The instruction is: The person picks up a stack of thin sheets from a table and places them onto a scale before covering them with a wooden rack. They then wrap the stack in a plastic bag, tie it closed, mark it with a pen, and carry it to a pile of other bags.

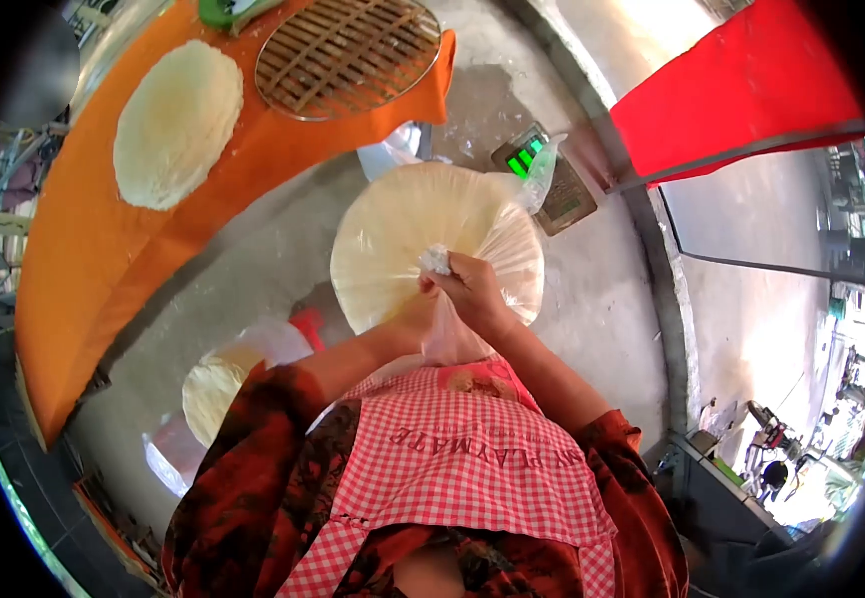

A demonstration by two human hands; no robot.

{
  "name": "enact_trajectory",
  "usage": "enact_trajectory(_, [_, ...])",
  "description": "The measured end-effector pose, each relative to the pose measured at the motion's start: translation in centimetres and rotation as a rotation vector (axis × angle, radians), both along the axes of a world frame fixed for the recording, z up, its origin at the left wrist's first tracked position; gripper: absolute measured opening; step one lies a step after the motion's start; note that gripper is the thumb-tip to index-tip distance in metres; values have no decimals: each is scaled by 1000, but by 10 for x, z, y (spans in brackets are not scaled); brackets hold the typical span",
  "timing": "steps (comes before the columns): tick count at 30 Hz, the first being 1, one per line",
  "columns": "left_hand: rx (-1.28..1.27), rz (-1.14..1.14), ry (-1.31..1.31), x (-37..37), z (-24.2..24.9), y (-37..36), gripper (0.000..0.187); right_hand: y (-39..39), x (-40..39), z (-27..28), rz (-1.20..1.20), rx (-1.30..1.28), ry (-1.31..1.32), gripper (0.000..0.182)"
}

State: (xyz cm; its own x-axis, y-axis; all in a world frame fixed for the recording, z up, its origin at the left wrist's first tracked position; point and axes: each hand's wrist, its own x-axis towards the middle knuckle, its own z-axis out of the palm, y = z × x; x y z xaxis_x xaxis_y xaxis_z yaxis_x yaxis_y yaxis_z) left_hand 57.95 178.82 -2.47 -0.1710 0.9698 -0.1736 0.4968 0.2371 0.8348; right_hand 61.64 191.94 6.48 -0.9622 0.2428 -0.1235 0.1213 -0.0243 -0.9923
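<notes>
A clear plastic bag holding a stack of round, pale flat sheets (423, 234) hangs in front of me over the grey floured table (592, 299). My right hand (472, 289) grips the gathered, twisted neck of the bag near its top. My left hand (418, 314) is under the bag at its lower edge, partly hidden behind the right hand and the plastic. I wear a red-and-white checked apron (462, 468) over dark red sleeves.
An orange cloth (84, 259) at left carries another round pale sheet (175, 125) and a round bamboo rack (348, 52). A digital scale with green digits (542, 174) sits behind the bag. More bagged sheets (213, 394) lie at lower left. A red panel (741, 95) stands at right.
</notes>
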Motion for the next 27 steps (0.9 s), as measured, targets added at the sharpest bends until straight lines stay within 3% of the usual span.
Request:
enact_trajectory(2, [-80, -37, 149, -16, -12, -42, 9, 1, -1, -3, -103, 56, 113, 7])
enact_trajectory(5, [206, 516, 71, -30, 84, -50, 16, -3, -3, -4, -223, 275, 253, 8])
enact_trajectory(6, [188, 664, 75, -35, 119, -34, 15, -5, -4, 0, -252, 338, 247, 9])
enact_trajectory(8, [299, 715, 16, -37, 98, -11, 12, -7, -8, 5, -263, 386, 203, 11])
enact_trajectory(11, [353, 596, -44, -43, 65, 11, 11, -2, -7, -6, -212, 419, 115, 21])
enact_trajectory(15, [172, 703, -714, -42, 49, 0, 13, 19, -8, 2, -11, 196, -51, 20])
enact_trajectory(18, [151, 628, -712, -46, 55, -2, 11, 29, -2, -2, 12, -210, -87, 10])
enact_trajectory(21, [207, 684, -913, -47, 50, -4, 10, 15, 0, -2, -51, -230, -57, 3])
enact_trajectory(23, [261, 660, -859, -45, 47, -3, 11, 7, -5, -10, -41, -161, -34, 7])
enact_trajectory(26, [239, 684, -845, -50, 57, -5, 16, 16, -6, -14, -146, -284, 124, 6])
enact_trajectory(27, [218, 704, -854, -52, 66, -5, 18, 11, -5, -2, -232, -653, 57, 7])
